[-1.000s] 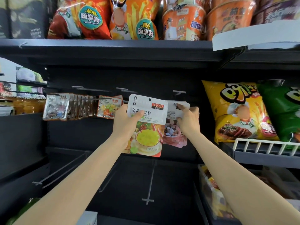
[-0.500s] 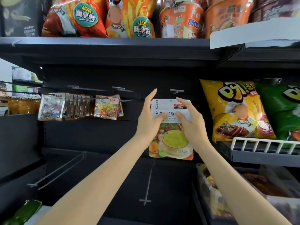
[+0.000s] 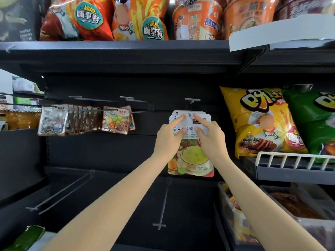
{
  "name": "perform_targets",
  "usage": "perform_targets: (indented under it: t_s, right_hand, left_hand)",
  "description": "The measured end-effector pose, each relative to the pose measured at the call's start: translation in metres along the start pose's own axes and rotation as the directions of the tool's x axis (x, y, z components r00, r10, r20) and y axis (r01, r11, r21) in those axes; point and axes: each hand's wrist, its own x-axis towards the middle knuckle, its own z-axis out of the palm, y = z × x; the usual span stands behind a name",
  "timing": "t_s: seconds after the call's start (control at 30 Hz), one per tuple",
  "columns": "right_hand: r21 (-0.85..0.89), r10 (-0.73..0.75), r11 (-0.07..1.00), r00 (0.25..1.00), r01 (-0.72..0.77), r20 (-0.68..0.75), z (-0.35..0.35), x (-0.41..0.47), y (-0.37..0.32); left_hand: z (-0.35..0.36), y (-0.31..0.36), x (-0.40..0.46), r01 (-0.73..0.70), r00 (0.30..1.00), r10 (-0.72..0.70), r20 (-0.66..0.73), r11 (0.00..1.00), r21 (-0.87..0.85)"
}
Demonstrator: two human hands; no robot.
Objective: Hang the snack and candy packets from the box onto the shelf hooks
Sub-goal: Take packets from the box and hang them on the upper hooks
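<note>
- The candy packet [image 3: 190, 156], white at the top with a cup of yellow candy and fruit printed lower down, hangs flat against the dark back panel of the shelf unit, in the middle of the view.
- Its top edge sits just under a metal hook [image 3: 192, 100], and at least one more white packet edge shows directly behind it.
- The left hand [image 3: 169, 140] holds the packet's left side, index finger stretched up to the top edge, other fingers and thumb bent round the packet's side.
- The right hand [image 3: 211, 137] grips the right side in the same way, index finger pointing up toward the small hanging hole, thumb pressed on the front.
- To the left, a row of small clear candy bags [image 3: 52, 121] hangs on a long hook, with a second group of colourful bags [image 3: 116, 119] just beside them.
- To the right, a yellow chip bag [image 3: 261, 122] leans next to a green chip bag [image 3: 315, 122] behind a white wire rail [image 3: 293, 157].
- The upper shelf [image 3: 116, 49] carries orange snack bags and cup noodles.
- Bare hooks [image 3: 61, 192] jut out lower down.
</note>
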Motion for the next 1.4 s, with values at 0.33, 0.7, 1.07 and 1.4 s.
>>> perform_targets:
  t_s: [0.33, 0.7, 1.07, 1.4]
  right_hand:
    - [-0.183, 0.027, 0.983, 0.999, -0.018, 0.045, 0.017, 0.011, 0.022]
    - [-0.349, -0.152, 0.925, 0.988, 0.152, 0.027, 0.037, -0.006, -0.001]
    - [0.106, -0.332, 0.943, 0.9, 0.315, 0.281, 0.169, -0.071, -0.107]
    - [0.286, -0.346, 0.937, 0.623, 0.199, 0.702, 0.445, -0.25, -0.269]
  left_hand:
    - [0.018, -0.018, 0.024, 0.005, 0.988, -0.069, 0.135, 0.905, 0.425]
    - [-0.007, -0.018, 0.013, -0.109, 0.985, 0.168, -0.041, 0.786, 0.608]
    - [-0.183, -0.104, -0.072, 0.113, 0.986, -0.04, -0.161, 0.873, 0.474]
    - [-0.44, -0.296, -0.239, 0.614, 0.789, -0.483, -0.38, 0.655, 0.44]
